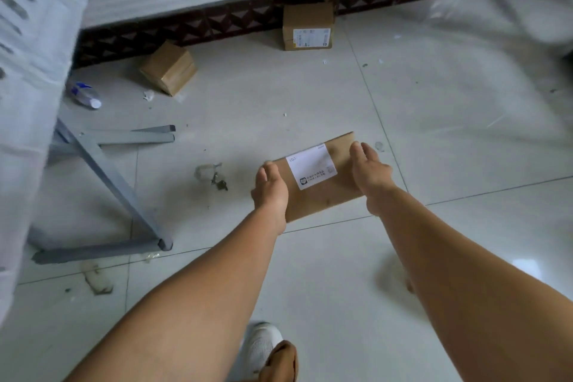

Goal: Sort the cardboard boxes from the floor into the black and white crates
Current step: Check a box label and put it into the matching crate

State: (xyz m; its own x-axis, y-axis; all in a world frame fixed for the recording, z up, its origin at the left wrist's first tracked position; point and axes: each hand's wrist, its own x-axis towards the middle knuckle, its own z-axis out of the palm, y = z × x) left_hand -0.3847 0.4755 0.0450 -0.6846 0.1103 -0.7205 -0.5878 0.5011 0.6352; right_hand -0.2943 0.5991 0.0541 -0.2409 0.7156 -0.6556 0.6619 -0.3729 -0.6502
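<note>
1. Both arms are stretched out in front of me. My left hand [269,192] is on the left end of the flat box [319,192], fingers curled over its edge. My right hand [369,170] is on the right end, fingers fairly straight and together, pressing the side. So the box is squeezed between my two hands.
2. The box is just above or on the floor tiles, can't tell which. It's tilted a bit, white label [311,166] facing up.
3. Further out: a small box [169,68] lies skewed on the floor to the left, and another box [307,26] sits against the patterned wall base [217,22].
4. Left side is crowded: grey metal legs [102,161], a plastic bottle [83,94] lying down, bits of rubbish [214,175] near the box.
5. A white slatted thing [28,40] fills the left edge, blurry, maybe a crate.
6. To the right and toward me it's open tile. My shoe [262,347] is at the bottom.
</note>
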